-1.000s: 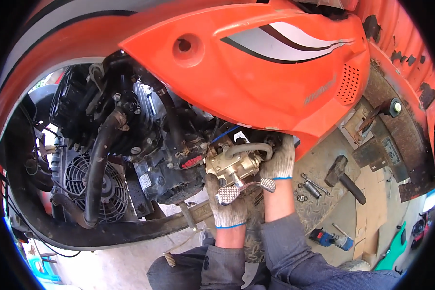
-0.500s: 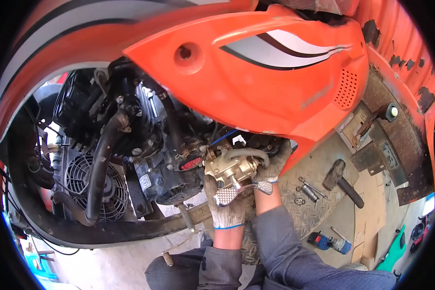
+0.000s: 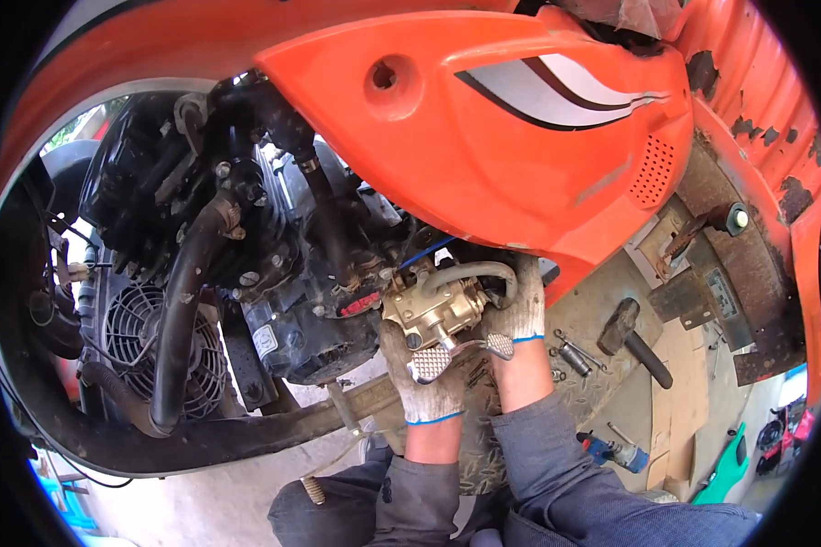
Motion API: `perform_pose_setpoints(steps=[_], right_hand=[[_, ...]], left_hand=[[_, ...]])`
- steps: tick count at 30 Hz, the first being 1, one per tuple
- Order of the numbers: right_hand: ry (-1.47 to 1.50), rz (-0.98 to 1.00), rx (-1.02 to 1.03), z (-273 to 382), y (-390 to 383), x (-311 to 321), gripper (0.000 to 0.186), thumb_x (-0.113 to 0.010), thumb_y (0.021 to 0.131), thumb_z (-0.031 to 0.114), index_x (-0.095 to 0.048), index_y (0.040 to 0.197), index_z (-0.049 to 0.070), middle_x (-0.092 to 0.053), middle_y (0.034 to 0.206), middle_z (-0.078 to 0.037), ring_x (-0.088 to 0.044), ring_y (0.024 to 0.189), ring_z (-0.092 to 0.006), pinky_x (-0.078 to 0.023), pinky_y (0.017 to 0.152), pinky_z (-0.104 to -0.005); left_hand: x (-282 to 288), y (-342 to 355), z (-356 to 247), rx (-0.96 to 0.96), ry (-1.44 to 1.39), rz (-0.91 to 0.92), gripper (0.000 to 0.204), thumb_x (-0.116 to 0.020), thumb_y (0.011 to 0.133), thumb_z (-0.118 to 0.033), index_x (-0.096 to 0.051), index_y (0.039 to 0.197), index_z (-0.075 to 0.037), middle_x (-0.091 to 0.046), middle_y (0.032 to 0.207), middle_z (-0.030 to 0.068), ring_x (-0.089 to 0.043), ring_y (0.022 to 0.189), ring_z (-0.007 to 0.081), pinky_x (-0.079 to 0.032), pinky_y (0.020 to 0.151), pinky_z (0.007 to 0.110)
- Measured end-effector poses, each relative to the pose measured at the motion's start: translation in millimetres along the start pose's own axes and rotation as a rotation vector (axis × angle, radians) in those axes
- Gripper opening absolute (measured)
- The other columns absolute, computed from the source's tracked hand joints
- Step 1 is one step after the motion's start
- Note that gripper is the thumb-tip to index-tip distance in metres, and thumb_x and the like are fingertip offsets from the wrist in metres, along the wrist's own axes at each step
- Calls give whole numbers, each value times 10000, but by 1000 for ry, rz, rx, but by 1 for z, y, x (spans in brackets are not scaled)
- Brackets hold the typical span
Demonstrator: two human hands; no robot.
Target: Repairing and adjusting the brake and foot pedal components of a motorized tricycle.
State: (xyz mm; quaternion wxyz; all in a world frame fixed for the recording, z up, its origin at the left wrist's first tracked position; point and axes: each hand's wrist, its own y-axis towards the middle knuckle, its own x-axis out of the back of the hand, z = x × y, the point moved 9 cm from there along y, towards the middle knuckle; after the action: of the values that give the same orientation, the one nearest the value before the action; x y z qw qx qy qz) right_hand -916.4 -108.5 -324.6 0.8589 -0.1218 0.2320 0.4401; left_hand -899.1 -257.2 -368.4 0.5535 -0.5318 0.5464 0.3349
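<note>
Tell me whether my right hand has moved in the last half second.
Yes: against the red patch on the engine, the right hand has shifted rightward, most plainly at its blue-edged cuff.

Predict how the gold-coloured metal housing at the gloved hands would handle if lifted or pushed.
The gold-coloured metal housing is probably stiff and heavy for its size, since it looks like cast metal. The grey hose curving over it would likely flex rather than hold firm. The treaded silver pedal jutting out at its near side might make it tip.
</note>
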Motion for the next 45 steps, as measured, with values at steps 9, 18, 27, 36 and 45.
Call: perform_pose_setpoints(steps=[9, 18, 27, 36, 45], right_hand=[[61, 70, 201, 17, 4, -4, 380, -517, 1105, 120, -508, 1480, 56, -648, 1388, -138, -677, 1244, -266, -609, 1037, -411], [331, 124, -24, -5, 0, 0, 459, -538, 1100, 440, -628, 1364, 75, -694, 1335, -142, -677, 1238, -297, -589, 1041, -443], [729, 164, -32, -38, 24, 13, 397, -636, 1040, 414, -691, 1225, 67, -750, 1155, -103, -717, 1052, -252, -620, 921, -409], [471, 92, -86, -7, 10, 4, 415, -617, 1069, 375, -623, 1322, 46, -712, 1265, -145, -714, 1144, -288, -613, 997, -436], [541, 49, 18, -33, 27, 20, 454, -690, 1014, 457, -685, 1258, 73, -747, 1174, -113, -726, 1078, -270, -616, 936, -422]], left_hand=[[1, 0, -3, -53, 108, -87, 651, -412, 1121, -563, -499, 1571, -101, -644, 1471, 180, -701, 1258, 367, -665, 959, 511], [4, -3, -3, -25, 154, -21, 747, -398, 1098, -649, -447, 1618, -115, -565, 1555, 200, -653, 1324, 395, -632, 1000, 596], [26, -17, -7, -190, 758, 207, 538, -686, 1061, -206, -507, 1550, -69, -656, 1435, 169, -716, 1212, 291, -664, 901, 419], [54, -2, 18, -120, 528, 7, 461, -575, 1124, -229, -505, 1560, -96, -655, 1448, 118, -689, 1233, 271, -621, 1007, 424], [84, 1, 30, -9, 474, -66, 554, -642, 1065, -77, -456, 1586, -59, -607, 1507, 160, -681, 1261, 318, -672, 894, 478]])
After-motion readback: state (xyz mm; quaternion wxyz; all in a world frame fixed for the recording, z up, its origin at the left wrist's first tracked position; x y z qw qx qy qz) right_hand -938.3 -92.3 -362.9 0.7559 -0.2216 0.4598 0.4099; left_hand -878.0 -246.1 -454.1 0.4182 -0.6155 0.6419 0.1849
